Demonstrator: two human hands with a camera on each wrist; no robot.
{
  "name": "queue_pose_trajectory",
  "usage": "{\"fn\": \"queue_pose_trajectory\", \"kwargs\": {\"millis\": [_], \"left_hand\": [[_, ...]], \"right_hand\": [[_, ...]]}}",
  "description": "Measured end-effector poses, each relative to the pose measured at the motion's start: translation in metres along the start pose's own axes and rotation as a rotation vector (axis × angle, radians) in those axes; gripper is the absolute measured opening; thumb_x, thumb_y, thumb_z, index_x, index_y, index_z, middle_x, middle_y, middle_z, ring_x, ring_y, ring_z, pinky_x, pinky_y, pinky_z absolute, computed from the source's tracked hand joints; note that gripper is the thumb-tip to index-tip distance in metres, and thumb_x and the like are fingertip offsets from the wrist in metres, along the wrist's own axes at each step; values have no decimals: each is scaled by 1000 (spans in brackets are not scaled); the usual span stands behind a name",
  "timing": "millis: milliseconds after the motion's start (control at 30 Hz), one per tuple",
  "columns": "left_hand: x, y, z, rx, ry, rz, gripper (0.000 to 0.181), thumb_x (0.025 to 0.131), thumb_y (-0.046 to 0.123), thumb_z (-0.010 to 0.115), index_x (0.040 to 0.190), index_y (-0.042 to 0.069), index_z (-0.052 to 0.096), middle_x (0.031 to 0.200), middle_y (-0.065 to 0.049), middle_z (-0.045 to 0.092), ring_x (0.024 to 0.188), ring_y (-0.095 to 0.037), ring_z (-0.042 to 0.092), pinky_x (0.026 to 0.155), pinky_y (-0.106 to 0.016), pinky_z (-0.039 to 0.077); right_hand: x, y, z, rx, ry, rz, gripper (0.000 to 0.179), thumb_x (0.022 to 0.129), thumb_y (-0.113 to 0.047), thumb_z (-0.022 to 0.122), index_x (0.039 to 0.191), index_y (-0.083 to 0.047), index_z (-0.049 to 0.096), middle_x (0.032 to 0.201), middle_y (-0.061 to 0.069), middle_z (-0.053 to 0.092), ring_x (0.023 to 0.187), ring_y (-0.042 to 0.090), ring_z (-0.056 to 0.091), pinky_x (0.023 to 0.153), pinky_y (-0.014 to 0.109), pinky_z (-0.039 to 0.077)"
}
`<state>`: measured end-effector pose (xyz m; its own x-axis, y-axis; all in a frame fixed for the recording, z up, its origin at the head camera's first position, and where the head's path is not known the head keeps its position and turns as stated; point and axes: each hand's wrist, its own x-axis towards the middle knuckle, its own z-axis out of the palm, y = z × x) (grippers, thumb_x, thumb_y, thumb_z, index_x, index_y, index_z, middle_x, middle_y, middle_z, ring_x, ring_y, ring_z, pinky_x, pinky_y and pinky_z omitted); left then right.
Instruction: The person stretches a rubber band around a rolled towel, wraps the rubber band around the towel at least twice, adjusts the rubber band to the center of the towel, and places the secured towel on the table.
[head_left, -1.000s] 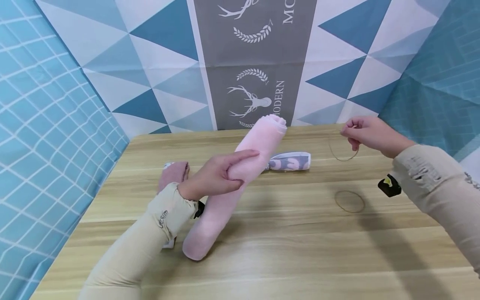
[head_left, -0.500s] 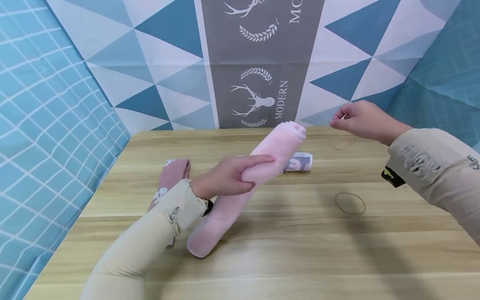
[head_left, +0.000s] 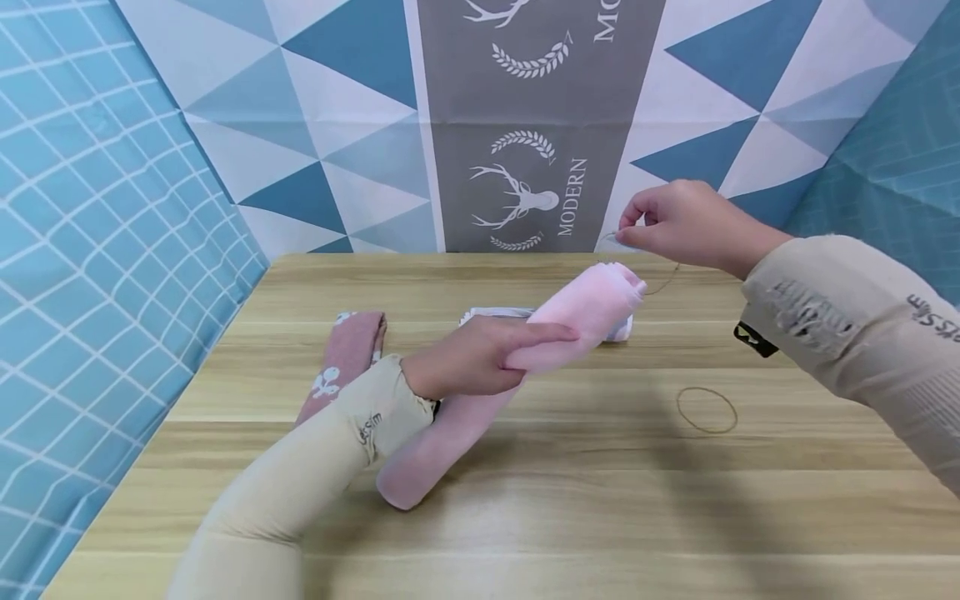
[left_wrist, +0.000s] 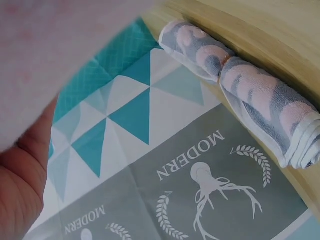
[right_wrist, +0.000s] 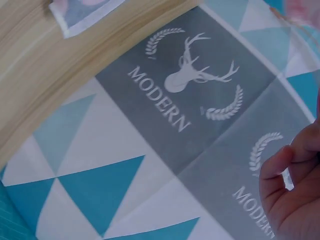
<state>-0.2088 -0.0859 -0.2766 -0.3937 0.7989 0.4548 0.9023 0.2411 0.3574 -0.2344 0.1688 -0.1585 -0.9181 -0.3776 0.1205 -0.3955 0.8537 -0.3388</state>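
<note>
My left hand [head_left: 483, 357] grips a rolled pink towel [head_left: 588, 304] around its middle. The roll slants, its near end low by the table and its far end raised to the right. Beyond that raised end, my right hand [head_left: 686, 225] pinches a thin tan rubber band [head_left: 666, 285], which hangs in a loop below the fingers. Behind the pink roll lies a grey-and-pink rolled towel [left_wrist: 265, 95]; the left wrist view shows it cinched at its middle. In the right wrist view, my right hand [right_wrist: 287, 195] has thumb and fingertip together.
Another thin rubber band [head_left: 707, 432] lies on the wooden table [head_left: 600, 517] to the right. A folded dusty-pink towel [head_left: 345, 358] with white prints lies at left, partly under my left forearm. A patterned backdrop [head_left: 375, 167] rises behind the table.
My right hand has moved left and up with the rubber band, closer to the pink towel. My left hand has shifted right, and the towel's raised end has tipped lower to the right.
</note>
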Motion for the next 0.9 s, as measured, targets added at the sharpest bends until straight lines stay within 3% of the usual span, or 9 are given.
{"fn": "queue_pose_trajectory", "kwargs": {"millis": [233, 433, 600, 700, 833, 900], "left_hand": [[5, 0, 4, 102, 25, -69, 55, 80, -5, 61, 133, 10, 58, 96, -5, 69, 77, -14, 59, 71, -21, 48], [11, -1, 6, 118, 94, -147, 54, 82, -1, 64, 135, 8, 56, 94, -7, 69, 65, -16, 56, 66, -25, 48], [10, -3, 6, 112, 145, -163, 56, 79, -2, 61, 134, 7, 56, 103, -10, 70, 70, -18, 58, 68, -28, 49], [8, -3, 4, 101, 171, -154, 56, 78, -3, 61, 134, 6, 56, 103, -11, 70, 71, -19, 58, 68, -28, 49], [6, -3, 3, 85, 209, -135, 57, 78, -3, 61, 134, 4, 56, 92, -11, 70, 69, -19, 54, 65, -28, 47], [7, -4, 4, 83, 226, -134, 57, 78, -3, 61, 134, 4, 55, 88, -11, 69, 68, -19, 52, 64, -28, 46]], "right_hand": [[-3, -16, 7, -14, 9, -95, 15, 89, -16, 69, 92, -4, 75, 66, 3, 62, 64, 19, 50, 53, 28, 40], [-14, -25, 19, -35, 131, -238, 10, 86, -10, 71, 91, -3, 76, 67, 3, 67, 58, 14, 53, 53, 23, 40], [-22, -23, 25, -51, 228, -344, 19, 84, -3, 72, 103, 0, 75, 66, 4, 66, 59, 16, 57, 70, 35, 34], [-28, -17, 28, 3, 324, -295, 22, 85, -3, 72, 106, 3, 72, 69, 8, 66, 67, 21, 57, 78, 44, 28], [-32, -10, 36, 128, 460, -177, 16, 86, -7, 73, 98, 3, 74, 75, 14, 67, 70, 13, 51, 91, 49, 24], [-31, -8, 44, 167, 545, -181, 14, 85, -7, 73, 94, 4, 74, 76, 16, 68, 69, 10, 48, 93, 47, 24]]}}
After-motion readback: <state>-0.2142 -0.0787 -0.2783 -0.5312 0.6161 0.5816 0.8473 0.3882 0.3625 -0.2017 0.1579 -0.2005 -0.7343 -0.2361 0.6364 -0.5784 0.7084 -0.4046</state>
